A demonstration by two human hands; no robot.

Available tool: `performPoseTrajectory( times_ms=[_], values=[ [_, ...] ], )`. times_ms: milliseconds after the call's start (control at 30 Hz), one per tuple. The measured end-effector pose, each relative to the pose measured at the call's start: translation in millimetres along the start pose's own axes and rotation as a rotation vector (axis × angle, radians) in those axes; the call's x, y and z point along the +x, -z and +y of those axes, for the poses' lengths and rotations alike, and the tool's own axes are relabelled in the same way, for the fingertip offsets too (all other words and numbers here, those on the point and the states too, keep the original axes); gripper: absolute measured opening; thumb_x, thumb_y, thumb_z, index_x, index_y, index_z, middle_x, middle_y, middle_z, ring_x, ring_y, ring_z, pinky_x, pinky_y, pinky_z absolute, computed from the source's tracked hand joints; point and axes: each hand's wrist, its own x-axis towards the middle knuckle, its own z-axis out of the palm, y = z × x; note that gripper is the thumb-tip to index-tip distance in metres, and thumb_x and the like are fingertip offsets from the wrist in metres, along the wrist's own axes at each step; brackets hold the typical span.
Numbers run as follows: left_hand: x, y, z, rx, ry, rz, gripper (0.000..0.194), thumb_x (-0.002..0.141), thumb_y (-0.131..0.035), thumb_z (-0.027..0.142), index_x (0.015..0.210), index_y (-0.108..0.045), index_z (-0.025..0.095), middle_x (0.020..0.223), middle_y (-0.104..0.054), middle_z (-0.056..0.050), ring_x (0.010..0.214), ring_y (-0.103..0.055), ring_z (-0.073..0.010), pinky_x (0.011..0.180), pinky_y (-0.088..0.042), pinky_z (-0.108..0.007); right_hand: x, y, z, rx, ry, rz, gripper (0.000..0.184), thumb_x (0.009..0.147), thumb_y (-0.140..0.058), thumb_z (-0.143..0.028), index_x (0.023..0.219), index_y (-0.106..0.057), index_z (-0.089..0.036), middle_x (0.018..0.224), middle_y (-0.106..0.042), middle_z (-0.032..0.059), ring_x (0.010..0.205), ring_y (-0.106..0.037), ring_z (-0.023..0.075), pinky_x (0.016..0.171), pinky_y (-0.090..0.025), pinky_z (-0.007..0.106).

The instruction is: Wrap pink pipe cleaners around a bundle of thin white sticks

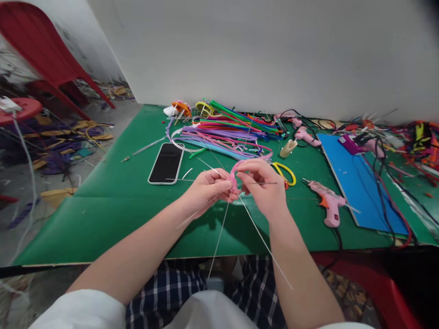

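My left hand (206, 189) and my right hand (262, 185) meet over the green table (113, 214), both closed in a pinch. Between them is a pink pipe cleaner (234, 176) wound around a bundle of thin metal wires (219, 237) that stick out toward me and sideways. The pink strand loops up from my fingers toward the pile behind. Left fingers grip the wire bundle at the wound spot; right fingers hold the pink strand just above it.
A pile of coloured pipe cleaners (226, 128) lies at the back. A black phone (166, 163) lies left of my hands. Yellow scissors (284, 172), a pink glue gun (327, 203), a blue board (356, 183) and tangled cables (387, 201) lie to the right.
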Motion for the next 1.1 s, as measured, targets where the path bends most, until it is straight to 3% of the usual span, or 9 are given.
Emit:
performPoseTrajectory(
  times_ms=[100, 267, 433, 700, 933, 1100],
  values=[
    [-1.5, -0.8, 1.1, -0.005, 0.005, -0.008, 0.017, 0.066, -0.070, 0.020, 0.070, -0.054, 0.015, 0.060, -0.067, 0.000, 0.051, -0.063, -0.0104, 0.049, -0.049, -0.017, -2.7, 3.1, -5.4, -0.205, 0.184, -0.014, 0.020, 0.081, -0.053, -0.019, 0.094, -0.065, -0.027, 0.103, -0.056, 0.0032, 0.080, -0.058, 0.0118, 0.059, -0.051, 0.024],
    [-2.9, -1.8, 1.2, 0.008, 0.004, -0.033, 0.016, 0.067, -0.069, 0.022, 0.071, -0.055, 0.015, 0.061, -0.068, -0.001, 0.052, -0.063, -0.0105, 0.048, -0.049, -0.017, -1.3, 5.0, 0.8, -0.244, 0.240, -0.150, 0.023, 0.084, -0.047, -0.016, 0.097, -0.063, -0.025, 0.104, -0.061, 0.0028, 0.098, -0.057, 0.0147, 0.081, -0.049, 0.030],
    [-2.2, -1.0, 0.7, 0.024, -0.002, 0.011, 0.014, 0.067, -0.068, 0.019, 0.070, -0.055, 0.015, 0.061, -0.067, 0.000, 0.052, -0.063, -0.0100, 0.049, -0.048, -0.016, -0.9, 3.0, 2.0, -0.273, 0.176, -0.116, 0.016, 0.083, -0.050, -0.019, 0.090, -0.064, -0.022, 0.083, -0.066, 0.0004, 0.078, -0.060, 0.0116, 0.068, -0.048, 0.024],
    [2.1, 2.3, -0.1, 0.103, -0.113, 0.148, 0.013, 0.070, -0.067, 0.022, 0.070, -0.056, 0.015, 0.063, -0.067, 0.000, 0.056, -0.062, -0.0096, 0.053, -0.049, -0.019, -3.6, 2.1, -1.5, -0.425, 0.152, -0.063, 0.012, 0.082, -0.053, -0.023, 0.083, -0.064, -0.020, 0.079, -0.067, 0.0007, 0.071, -0.060, 0.0118, 0.062, -0.046, 0.023],
    [0.9, -0.3, 0.2, 0.183, -0.168, 0.243, 0.014, 0.069, -0.068, 0.025, 0.071, -0.058, 0.014, 0.064, -0.067, 0.000, 0.059, -0.063, -0.0100, 0.055, -0.050, -0.018, -3.6, 2.7, -4.4, -0.283, -0.038, -0.134, 0.013, 0.081, -0.053, -0.026, 0.080, -0.065, -0.018, 0.079, -0.066, 0.0008, 0.068, -0.059, 0.0110, 0.057, -0.045, 0.022],
    [1.9, -1.4, -0.8, 0.219, -0.179, 0.286, 0.017, 0.067, -0.069, 0.027, 0.071, -0.059, 0.014, 0.063, -0.067, 0.000, 0.059, -0.064, -0.0112, 0.055, -0.051, -0.020, -2.6, 1.3, -3.6, -0.239, -0.097, -0.137, 0.013, 0.080, -0.054, -0.026, 0.080, -0.065, -0.018, 0.078, -0.066, 0.0008, 0.069, -0.059, 0.0114, 0.060, -0.046, 0.022]
  ],
)
